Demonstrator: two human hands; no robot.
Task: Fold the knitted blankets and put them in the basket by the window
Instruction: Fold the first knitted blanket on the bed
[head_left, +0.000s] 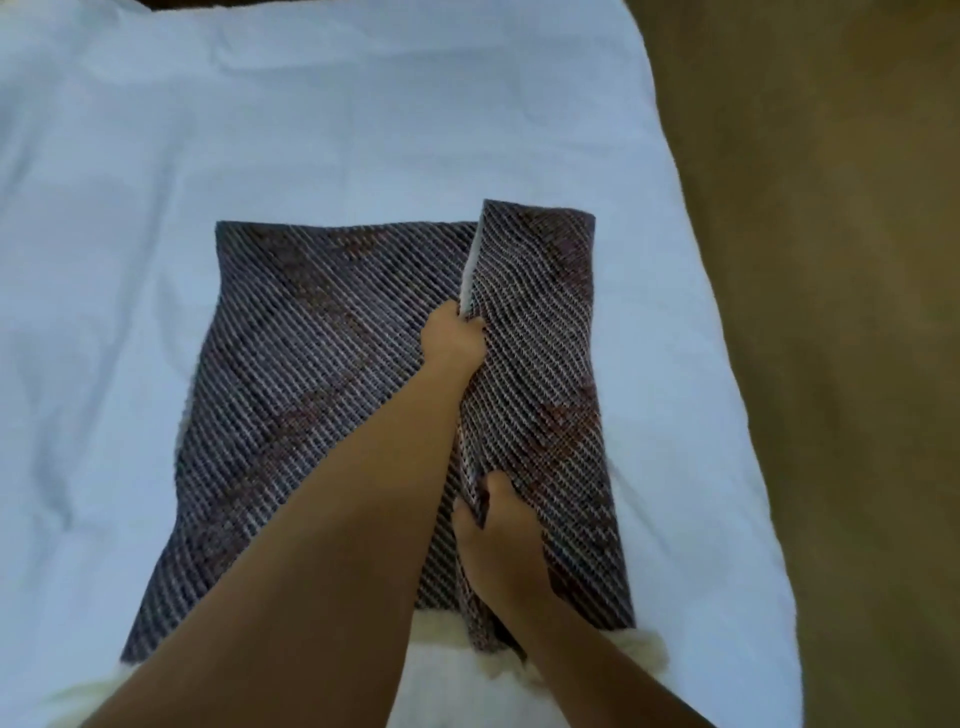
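The knitted blanket (322, 374) was dark, kind of charcoal-navy, with thin pale diagonal stripes running all over it and a few blotchy reddish-brown patches mixed into the knit. Along the blanket's folded-over edge, a narrow strip of white underside (467, 280) peeked out. At the blanket's near edge there was some cream-coloured fluffy fleece (644, 649). The bed sheet (156, 156) under the blanket was plain white with a faint bluish tint, no pattern. Off to the right of the blanket, the floor (831, 260) was a flat olive-brown, sort of mustardy.
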